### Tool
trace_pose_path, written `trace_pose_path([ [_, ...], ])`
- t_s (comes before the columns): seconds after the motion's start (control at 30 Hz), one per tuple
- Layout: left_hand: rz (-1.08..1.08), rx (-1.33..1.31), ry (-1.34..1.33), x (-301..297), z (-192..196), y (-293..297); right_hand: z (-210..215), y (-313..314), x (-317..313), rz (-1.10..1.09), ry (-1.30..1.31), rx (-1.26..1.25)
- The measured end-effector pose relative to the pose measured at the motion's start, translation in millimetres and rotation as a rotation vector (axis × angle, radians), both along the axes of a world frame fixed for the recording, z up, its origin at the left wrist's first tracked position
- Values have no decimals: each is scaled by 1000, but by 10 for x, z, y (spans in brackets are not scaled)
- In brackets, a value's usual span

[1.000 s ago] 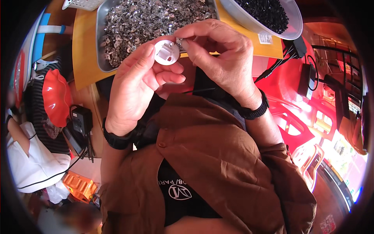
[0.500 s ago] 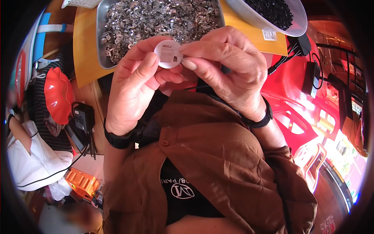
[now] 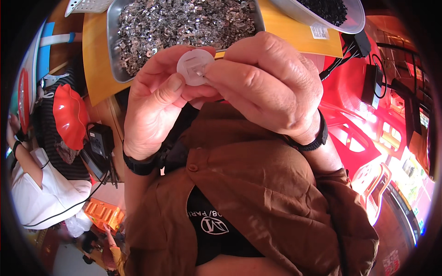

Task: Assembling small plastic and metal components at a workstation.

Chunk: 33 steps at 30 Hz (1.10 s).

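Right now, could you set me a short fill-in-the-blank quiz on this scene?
The left hand holds a disc coloured ____.
At the disc's edge are fingertips of the ____ hand.
The metal tray stands to the ____ of the bowl.
The small pieces in the bowl are coloured ____.

Missing words: white; right; left; black.

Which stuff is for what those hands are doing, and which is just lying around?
Probably for the job:
white round piece, held in the left hand, with the right hand at its edge
small metal pieces in the metal tray
maybe the black pieces in the see-through bowl

Seemingly just lying around:
red wavy-edged dish
black box
orange basket
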<state>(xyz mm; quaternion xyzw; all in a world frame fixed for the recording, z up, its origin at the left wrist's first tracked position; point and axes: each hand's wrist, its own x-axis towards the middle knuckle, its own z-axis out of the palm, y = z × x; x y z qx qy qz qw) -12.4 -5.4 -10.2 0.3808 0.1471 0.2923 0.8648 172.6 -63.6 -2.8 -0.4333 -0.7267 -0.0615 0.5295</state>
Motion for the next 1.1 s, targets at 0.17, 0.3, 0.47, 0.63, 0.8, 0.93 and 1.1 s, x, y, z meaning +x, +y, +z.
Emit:
trace_pose_path([
  [0.17,57,17,73,32,38,-32,7,-58,-12,78,225,-160],
  [0.3,16,35,60,-3,2,0,69,-131,14,130,388,-265],
  [0.47,60,-27,47,48,10,-51,-45,-106,-40,81,418,-171],
  [0.63,91,113,164,111,77,-73,-53,-196,-18,-71,218,-225],
  [0.8,125,140,225,164,96,-94,-84,-212,25,-133,121,-175],
  [0.93,128,154,202,186,97,-102,-112,-210,24,-144,192,-106],
  [1.1,143,187,206,210,92,-121,-120,-225,4,-133,274,-145],
])
